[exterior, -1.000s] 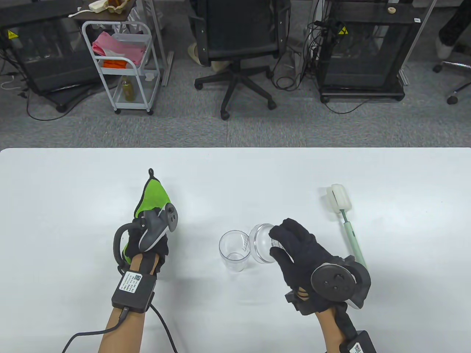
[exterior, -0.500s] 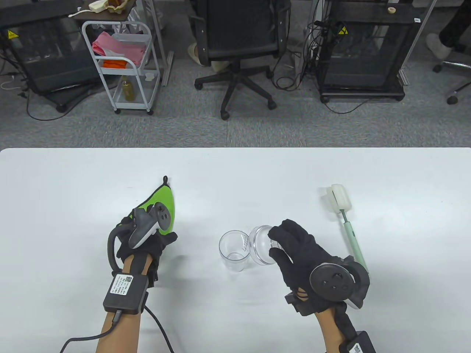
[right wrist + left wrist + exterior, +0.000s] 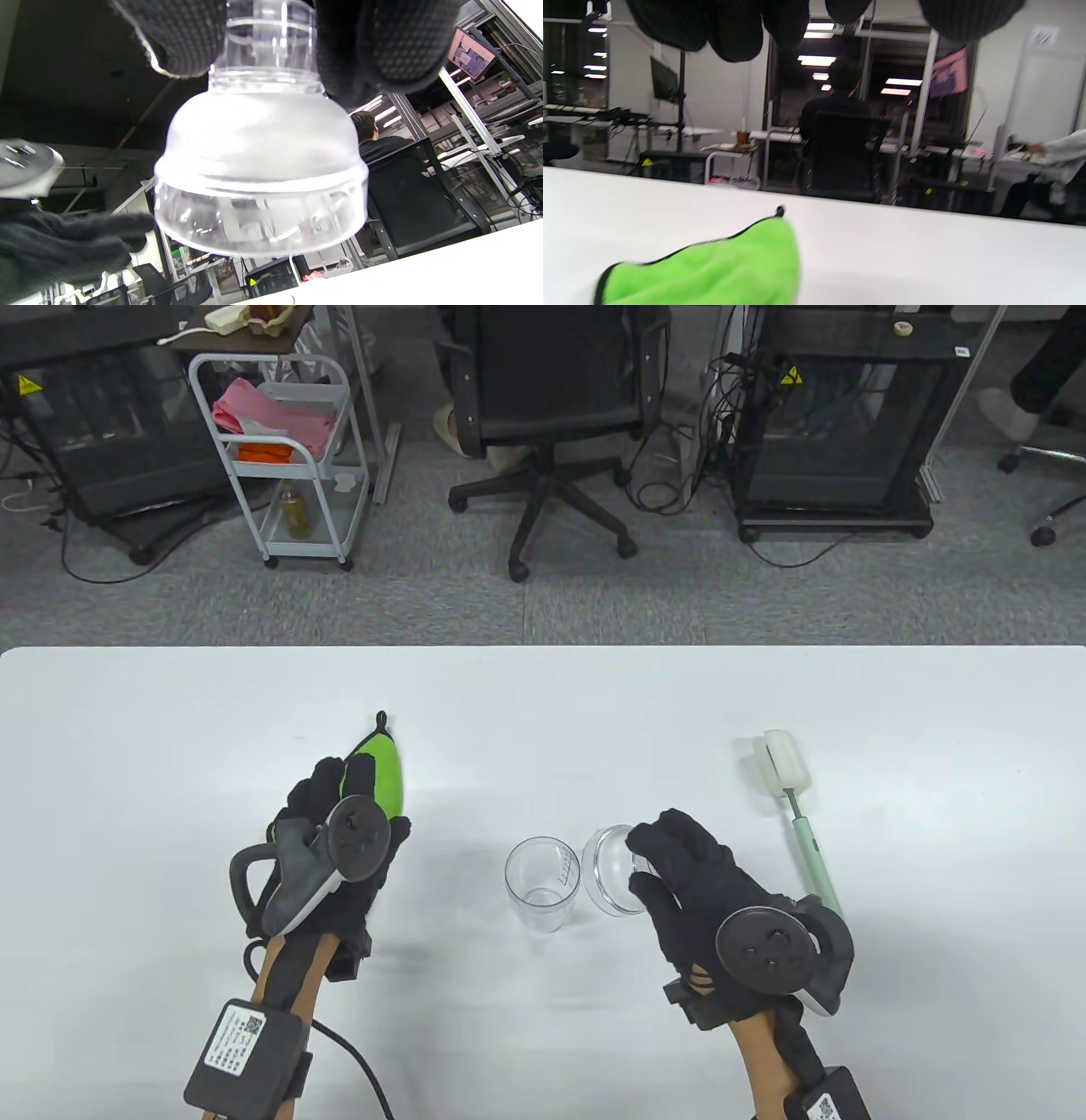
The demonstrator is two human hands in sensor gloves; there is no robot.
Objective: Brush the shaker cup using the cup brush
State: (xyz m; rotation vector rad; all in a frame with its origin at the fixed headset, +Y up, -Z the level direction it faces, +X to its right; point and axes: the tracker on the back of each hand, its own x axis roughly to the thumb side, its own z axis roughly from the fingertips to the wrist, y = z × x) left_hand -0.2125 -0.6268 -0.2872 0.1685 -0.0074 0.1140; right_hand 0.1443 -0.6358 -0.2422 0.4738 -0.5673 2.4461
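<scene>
Right hand (image 3: 691,891) holds the clear domed lid (image 3: 258,169) by its neck; left hand (image 3: 339,840) rests loosely on the green cloth (image 3: 382,768). Just beyond, the shaker cup (image 3: 541,891) stands open, probably light, rigid and slick, best gripped round its wall. Farther right lies the cup brush (image 3: 797,814).

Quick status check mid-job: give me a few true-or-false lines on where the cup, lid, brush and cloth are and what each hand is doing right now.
1. The right hand holds the clear lid. True.
2. The lid is screwed onto the cup. False: the cup stands open on the table, lid beside it in the hand.
3. The brush is inside the cup. False: it lies on the table, right of the right hand.
4. The left hand is over the green cloth. True.
5. The cup lies on its side. False: it stands upright.
</scene>
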